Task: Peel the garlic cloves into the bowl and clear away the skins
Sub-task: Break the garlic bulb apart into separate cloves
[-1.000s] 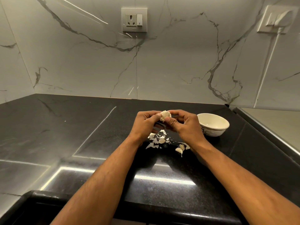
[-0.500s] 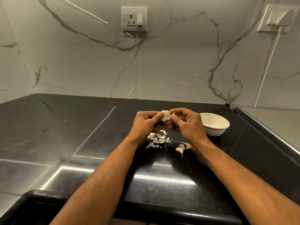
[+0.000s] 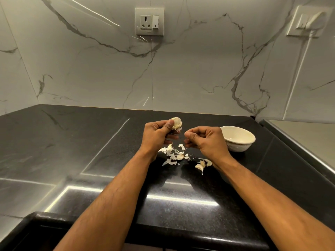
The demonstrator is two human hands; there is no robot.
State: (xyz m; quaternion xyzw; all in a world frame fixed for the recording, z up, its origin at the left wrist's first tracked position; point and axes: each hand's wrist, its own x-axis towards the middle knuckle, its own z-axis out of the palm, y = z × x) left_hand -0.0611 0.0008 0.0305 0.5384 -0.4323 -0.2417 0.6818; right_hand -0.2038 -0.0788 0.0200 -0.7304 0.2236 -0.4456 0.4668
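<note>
white marble wall [image 3: 181, 73] with socket [image 3: 149, 21] behind black countertop [image 3: 72, 151].

No readable text anywhere in your view. You get no letters, numbers or brand marks on the wall socket plate [image 3: 149, 21], none on the second plate [image 3: 308, 21] at the upper right, none on the bowl [image 3: 237, 139]. A faint dark pattern on the bowl's outer wall is too small to read. The dark surface [image 3: 72, 151] and marble wall carry no labels or signs.
</note>
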